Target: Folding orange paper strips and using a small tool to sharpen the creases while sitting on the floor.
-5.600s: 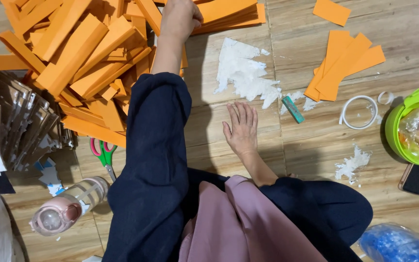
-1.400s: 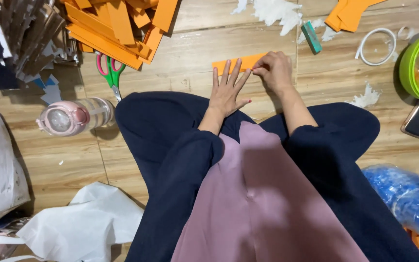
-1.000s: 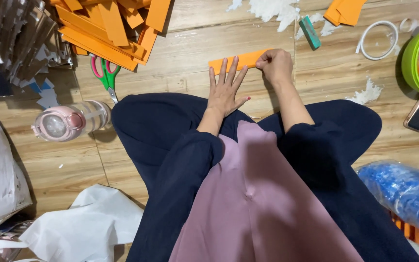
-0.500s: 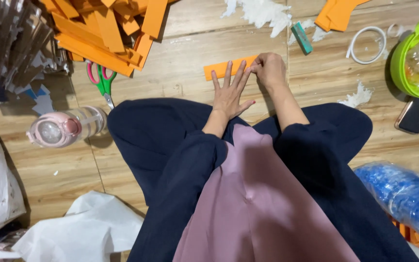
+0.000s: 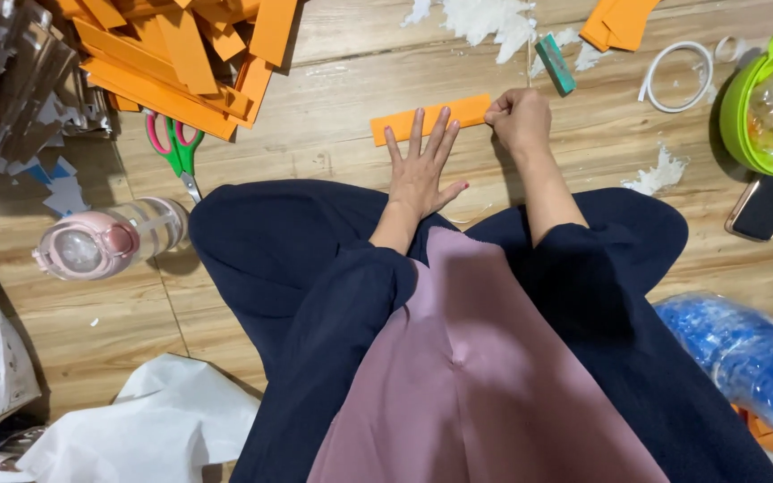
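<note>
The flat orange paper strip (image 5: 429, 119) lies crosswise on the wooden floor (image 5: 333, 134), left hand (image 5: 420, 170) spread flat pinning its middle, right hand (image 5: 519, 119) closed, pinching its right end.

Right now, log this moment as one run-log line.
left hand: flat, pressing orange paper strip | right hand: pinching strip's right end, holding a thin stick | surface: wooden floor | nearby: green-handled scissors

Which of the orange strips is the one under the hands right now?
The single orange strip lying alone on the floor: the left hand presses flat on it, the right hand pinches its right end. The orange pile and small stack lie untouched.
</note>
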